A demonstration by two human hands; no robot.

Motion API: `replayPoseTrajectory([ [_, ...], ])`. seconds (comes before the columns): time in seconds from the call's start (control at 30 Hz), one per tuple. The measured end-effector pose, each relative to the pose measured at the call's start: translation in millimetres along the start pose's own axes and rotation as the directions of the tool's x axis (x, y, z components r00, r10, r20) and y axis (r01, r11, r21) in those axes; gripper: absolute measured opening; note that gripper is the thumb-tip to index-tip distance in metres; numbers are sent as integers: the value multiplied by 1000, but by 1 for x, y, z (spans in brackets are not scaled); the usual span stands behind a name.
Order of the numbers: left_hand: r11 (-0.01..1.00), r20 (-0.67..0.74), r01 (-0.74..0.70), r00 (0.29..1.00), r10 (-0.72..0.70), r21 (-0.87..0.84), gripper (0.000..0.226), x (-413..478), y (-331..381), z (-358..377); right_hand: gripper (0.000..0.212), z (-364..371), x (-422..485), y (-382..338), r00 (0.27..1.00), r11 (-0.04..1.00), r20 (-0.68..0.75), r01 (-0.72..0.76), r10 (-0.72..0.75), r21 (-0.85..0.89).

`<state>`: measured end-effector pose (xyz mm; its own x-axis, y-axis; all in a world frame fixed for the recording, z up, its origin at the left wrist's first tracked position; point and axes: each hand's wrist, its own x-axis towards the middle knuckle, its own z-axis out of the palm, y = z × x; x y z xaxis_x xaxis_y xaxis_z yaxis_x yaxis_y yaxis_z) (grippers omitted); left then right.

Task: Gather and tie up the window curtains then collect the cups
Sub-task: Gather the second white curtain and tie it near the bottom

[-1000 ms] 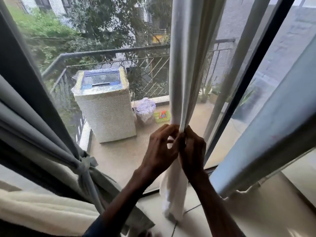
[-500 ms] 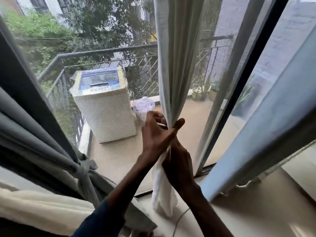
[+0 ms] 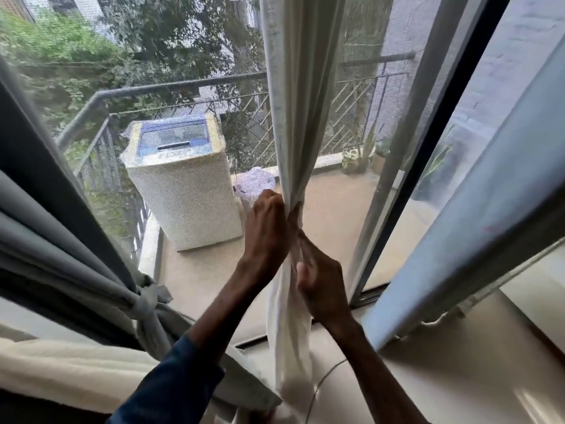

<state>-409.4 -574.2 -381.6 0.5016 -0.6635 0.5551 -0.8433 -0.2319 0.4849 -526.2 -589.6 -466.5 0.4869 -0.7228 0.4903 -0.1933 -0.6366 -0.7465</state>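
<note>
A white curtain (image 3: 301, 96) hangs down the middle of the window, bunched into a narrow bundle. My left hand (image 3: 267, 232) grips the bundle from the left at its pinched waist. Just below, my right hand (image 3: 321, 283) grips the same bundle from the right, thumb up against the cloth. The curtain's loose tail (image 3: 289, 347) drops to the sill. At the left a grey curtain (image 3: 61, 255) is gathered and tied with a knot (image 3: 148, 302). No cups are in view.
A pale blue curtain (image 3: 477, 215) slants across the right side. The dark window frame (image 3: 428, 148) stands right of my hands, above the beige sill (image 3: 458, 377). Outside on the balcony stand a covered washing machine (image 3: 183, 191) and a railing (image 3: 183, 87).
My left hand has closed round the white curtain where its fingers were spread before. My right hand has slid lower on the bundle. The view has shifted slightly.
</note>
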Motion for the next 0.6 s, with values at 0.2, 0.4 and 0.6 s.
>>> replayPoseTrajectory([
  [0.2, 999, 116, -2, 993, 7, -45, 30, 5, -10, 5, 42, -14, 3, 44, 883, 876, -85, -440, 462, 197],
  [0.4, 968, 296, -84, 943, 155, -238, 21, 2, -19, 7, 33, -20, 6, 43, 908, 886, 43, -418, 418, 200],
  [0.6, 980, 319, -181, 927, 199, -85, 35, -2, -15, 9, 22, -15, 7, 36, 906, 892, -26, -412, 423, 186],
])
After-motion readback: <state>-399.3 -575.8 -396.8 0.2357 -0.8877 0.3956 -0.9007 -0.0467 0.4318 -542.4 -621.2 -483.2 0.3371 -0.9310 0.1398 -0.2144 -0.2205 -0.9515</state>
